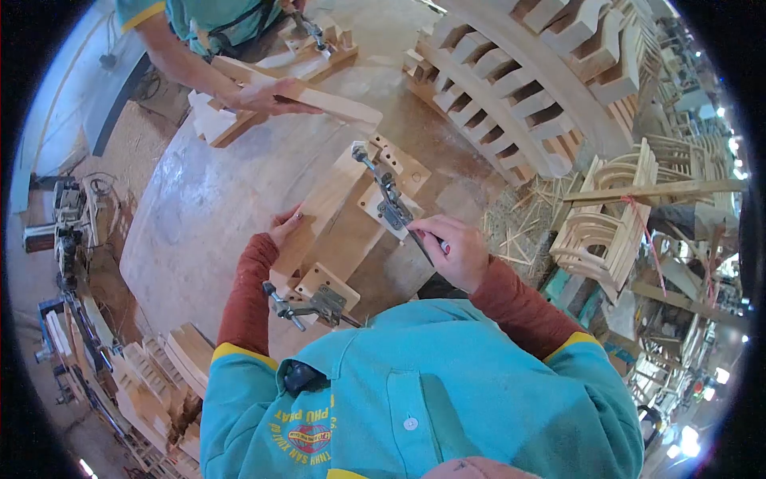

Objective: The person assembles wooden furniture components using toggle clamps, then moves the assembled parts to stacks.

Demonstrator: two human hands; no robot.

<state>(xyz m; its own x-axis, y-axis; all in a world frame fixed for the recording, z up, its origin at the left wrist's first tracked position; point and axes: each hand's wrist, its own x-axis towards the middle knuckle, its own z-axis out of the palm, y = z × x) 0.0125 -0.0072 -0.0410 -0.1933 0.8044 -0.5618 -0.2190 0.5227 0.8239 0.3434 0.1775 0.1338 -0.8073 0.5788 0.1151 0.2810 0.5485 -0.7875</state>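
Observation:
My left hand (287, 226) rests against the left edge of a long pale wooden board (321, 209), its fingers partly hidden by the board. The board lies on a wooden jig (355, 231) in front of me. My right hand (455, 249) is wrapped round the handle of a metal toggle clamp (391, 209) at the jig's far right side; a small red-and-white thing shows at its fingers. A second toggle clamp (325, 303) is fixed on a block at the jig's near end, close to my body.
Across the worktable (183, 215) a co-worker's hand (267, 97) holds another board (339, 105) over a similar jig. Stacked curved wooden parts (511, 88) stand at the upper right. More wood pieces (159, 375) lie at the lower left.

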